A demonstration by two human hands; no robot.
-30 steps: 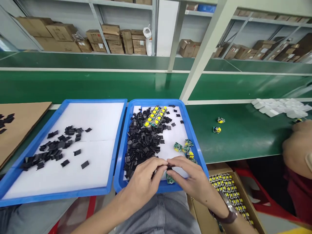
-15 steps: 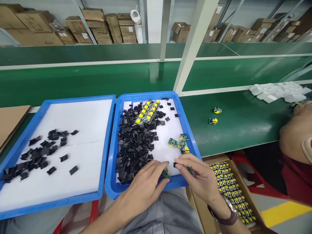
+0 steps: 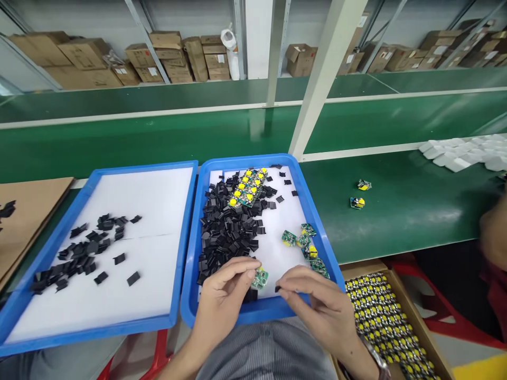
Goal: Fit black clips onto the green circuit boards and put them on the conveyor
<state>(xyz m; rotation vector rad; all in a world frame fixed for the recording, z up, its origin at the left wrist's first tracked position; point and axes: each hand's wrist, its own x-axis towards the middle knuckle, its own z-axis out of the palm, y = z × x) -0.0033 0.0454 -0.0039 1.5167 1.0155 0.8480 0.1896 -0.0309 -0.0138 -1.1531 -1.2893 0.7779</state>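
My left hand (image 3: 224,295) pinches a small green circuit board (image 3: 260,277) over the near edge of the right blue tray (image 3: 320,237). My right hand (image 3: 312,303) is curled beside it, fingertips pinching a small black piece (image 3: 278,288). A heap of black pieces (image 3: 229,229) fills the tray's left half. A panel of boards with yellow parts (image 3: 247,187) lies at the tray's far end. Several loose green boards (image 3: 303,240) lie by its right wall.
A second blue tray (image 3: 99,174) at left holds scattered black pieces (image 3: 85,250). A cardboard box of yellow-topped boards (image 3: 384,322) sits below right. Two small boards (image 3: 360,193) and white parts (image 3: 463,153) lie on the green bench. Another person's arm (image 3: 495,232) is at right.
My left hand has lifted the green board off the tray floor and holds it higher. My right hand stays close, fingertips still on a black piece. The view shifted slightly.
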